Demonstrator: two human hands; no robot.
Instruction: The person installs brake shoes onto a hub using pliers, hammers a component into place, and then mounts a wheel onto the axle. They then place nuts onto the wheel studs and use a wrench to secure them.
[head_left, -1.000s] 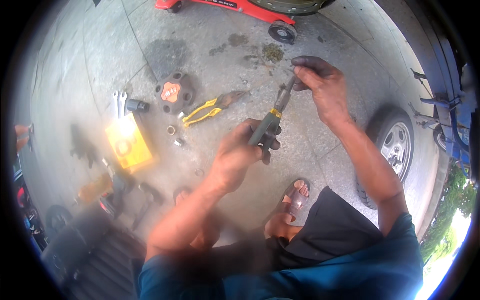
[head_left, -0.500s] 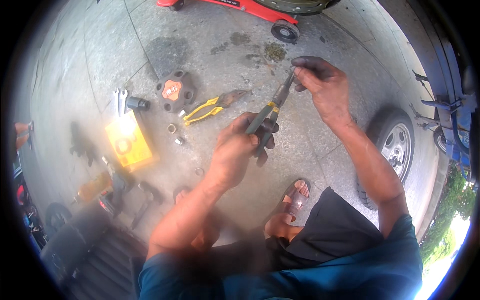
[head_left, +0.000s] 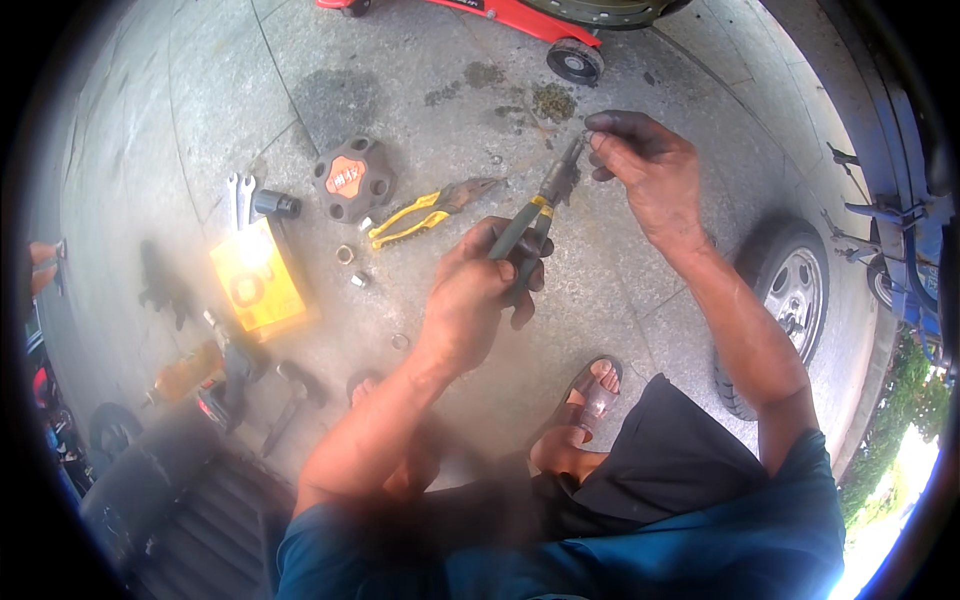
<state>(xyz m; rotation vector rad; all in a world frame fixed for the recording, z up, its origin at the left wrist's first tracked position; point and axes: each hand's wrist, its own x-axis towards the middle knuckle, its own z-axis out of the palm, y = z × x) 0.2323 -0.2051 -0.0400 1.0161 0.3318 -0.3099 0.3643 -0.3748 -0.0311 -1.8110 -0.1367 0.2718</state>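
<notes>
My left hand [head_left: 470, 295] is closed round the dark green handles of pliers [head_left: 530, 225] with yellow collars, their jaws pointing up and right. At the tips, my right hand [head_left: 645, 175] pinches something small I cannot make out. Behind them on the concrete lie yellow-handled pliers [head_left: 410, 215], a dark round hub cap [head_left: 353, 195] with an orange centre, and small nuts [head_left: 346, 255]. To the left are two wrenches [head_left: 244, 200], a black socket [head_left: 280, 205] and a yellow box [head_left: 260, 285]. A small ring [head_left: 400, 341] lies nearer me.
A red floor jack [head_left: 520, 30] is at the top. A wheel [head_left: 800, 295] and blue vehicle [head_left: 905, 255] stand right. Lower left are a power tool [head_left: 235, 375], hammer [head_left: 288, 395], bottle [head_left: 180, 375] and black padded object [head_left: 160, 500]. Another person's foot [head_left: 45, 260] shows far left.
Both hands have stayed nearly in place, my left hand shifting very slightly upward. The pliers have turned a little in my grip, their two handles showing side by side.
</notes>
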